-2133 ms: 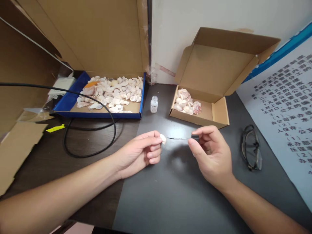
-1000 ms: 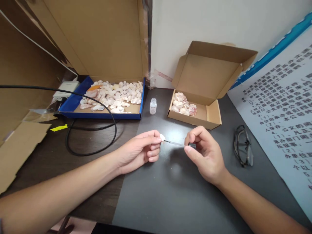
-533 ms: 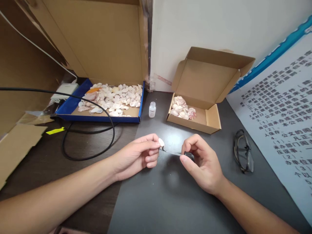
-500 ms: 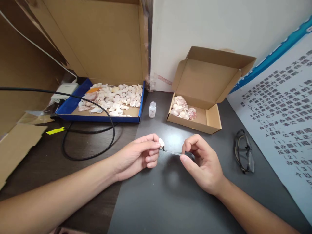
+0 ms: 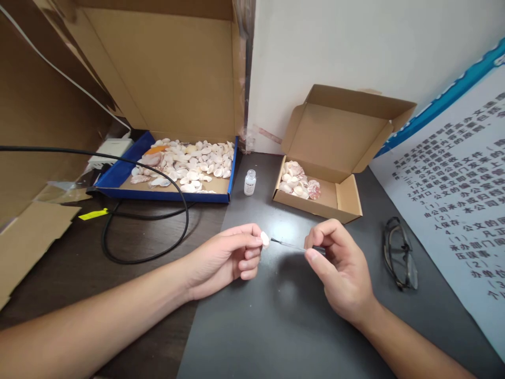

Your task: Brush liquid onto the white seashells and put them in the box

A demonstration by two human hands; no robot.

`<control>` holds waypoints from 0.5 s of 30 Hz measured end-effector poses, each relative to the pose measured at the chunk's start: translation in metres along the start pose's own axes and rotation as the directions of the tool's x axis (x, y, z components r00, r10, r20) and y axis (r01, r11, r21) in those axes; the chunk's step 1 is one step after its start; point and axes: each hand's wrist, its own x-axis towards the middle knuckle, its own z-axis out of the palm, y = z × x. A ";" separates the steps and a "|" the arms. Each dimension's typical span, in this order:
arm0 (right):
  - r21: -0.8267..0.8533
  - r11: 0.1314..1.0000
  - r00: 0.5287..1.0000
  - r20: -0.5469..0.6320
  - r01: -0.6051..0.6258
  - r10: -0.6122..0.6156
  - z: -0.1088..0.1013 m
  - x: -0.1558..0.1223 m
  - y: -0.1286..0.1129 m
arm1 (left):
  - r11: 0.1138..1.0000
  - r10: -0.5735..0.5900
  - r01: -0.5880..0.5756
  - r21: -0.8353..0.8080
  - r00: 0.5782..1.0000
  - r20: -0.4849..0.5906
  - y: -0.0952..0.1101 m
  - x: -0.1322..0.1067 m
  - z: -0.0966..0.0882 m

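Note:
My left hand (image 5: 229, 258) pinches a small white shell (image 5: 264, 240) between thumb and forefinger, above the dark table. My right hand (image 5: 339, 263) is closed on the black cap of a thin brush (image 5: 290, 245), whose tip sits just right of the shell, almost touching it. A small clear bottle (image 5: 249, 182) stands open on the table behind the hands. A blue-edged tray (image 5: 165, 193) holds several pale shells at the back left. A small cardboard box (image 5: 343, 197) at the back right holds several pinkish shells.
A black cable (image 5: 158, 205) loops over the table's left side beside a yellow tag (image 5: 93, 214). Dark-framed glasses (image 5: 400, 252) lie at the right, next to a printed sheet (image 5: 461, 205). Large cardboard panels (image 5: 158, 68) stand at the back left.
The brush tip has drawn back a little to the right of the shell. My view has tilted down slightly, so the boxes sit lower in the frame.

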 end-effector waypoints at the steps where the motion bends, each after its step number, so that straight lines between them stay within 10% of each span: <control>1: 0.018 1.000 1.000 0.011 0.015 -0.016 0.000 0.000 0.000 | 1.000 -0.005 0.005 0.006 1.000 -0.001 0.000 0.000 0.000; 15: -0.037 0.998 0.994 0.089 -0.057 0.060 0.000 0.002 -0.003 | 0.999 -0.021 0.020 0.038 1.000 0.016 0.002 0.000 0.001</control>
